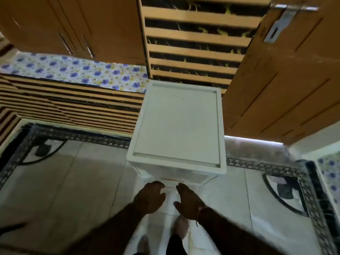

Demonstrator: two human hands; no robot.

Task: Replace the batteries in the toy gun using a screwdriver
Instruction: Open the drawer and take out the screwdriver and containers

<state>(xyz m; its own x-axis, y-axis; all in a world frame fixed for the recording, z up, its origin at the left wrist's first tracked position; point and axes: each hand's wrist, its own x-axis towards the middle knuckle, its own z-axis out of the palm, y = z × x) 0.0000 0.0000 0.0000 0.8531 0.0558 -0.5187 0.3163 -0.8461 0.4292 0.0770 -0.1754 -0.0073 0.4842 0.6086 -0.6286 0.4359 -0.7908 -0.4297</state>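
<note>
Reaching down side by side, the left hand [150, 196] and right hand [188, 199] hold nothing, fingers loosely curled, tips at the ribbed front of a white plastic drawer unit [177, 126] on the tiled floor [73, 181]. Both forearms extend forward. No toy gun or screwdriver shows.

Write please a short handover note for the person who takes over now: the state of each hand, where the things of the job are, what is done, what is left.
Left hand: fingers curled, at the front of the white drawer unit, holding nothing visible.
Right hand: the same, beside it; real contact with the front cannot be told.
Toy gun, screwdriver, batteries: none in view.
Done: nothing visible.
Left: find the things, then the whole battery change.
</note>
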